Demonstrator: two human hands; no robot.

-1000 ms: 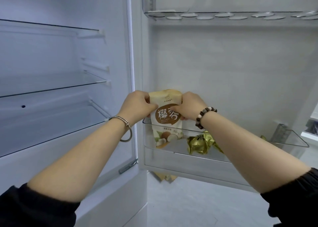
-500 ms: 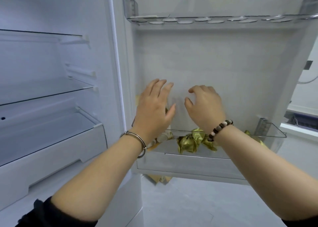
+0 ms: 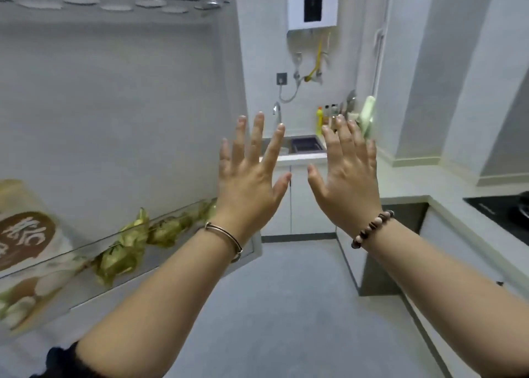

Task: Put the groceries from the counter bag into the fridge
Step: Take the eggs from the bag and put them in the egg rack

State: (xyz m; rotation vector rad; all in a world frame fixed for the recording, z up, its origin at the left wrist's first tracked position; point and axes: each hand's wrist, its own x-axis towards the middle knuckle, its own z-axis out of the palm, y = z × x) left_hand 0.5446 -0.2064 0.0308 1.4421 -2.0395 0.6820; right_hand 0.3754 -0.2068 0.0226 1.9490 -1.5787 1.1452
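At the far left a pouch (image 3: pixel 25 234) with a brown label stands in the door bin (image 3: pixel 171 220) of the fridge door (image 3: pixel 114 105), leaning a little. Just right of it, in the same bin, lie several gold packets (image 3: pixel 123 251). These groceries, at least, look stowed.

Right of the bin the left hand (image 3: pixel 249 188) is raised in the air, its fingers (image 3: pixel 259 137) straight and spread wide, holding nothing. Beside it but apart from it, the right hand (image 3: pixel 346 183) is held up the same way, fingers (image 3: pixel 342 132) wide and empty. Neither hand touches anything.

Far behind them is a sink (image 3: pixel 303 145). At the right runs the desk (image 3: pixel 415 183) with a hob (image 3: pixel 509 214).

The counter bag is out of view, so I cannot tell how much is left. The likely next step is to fetch another item from the bag.
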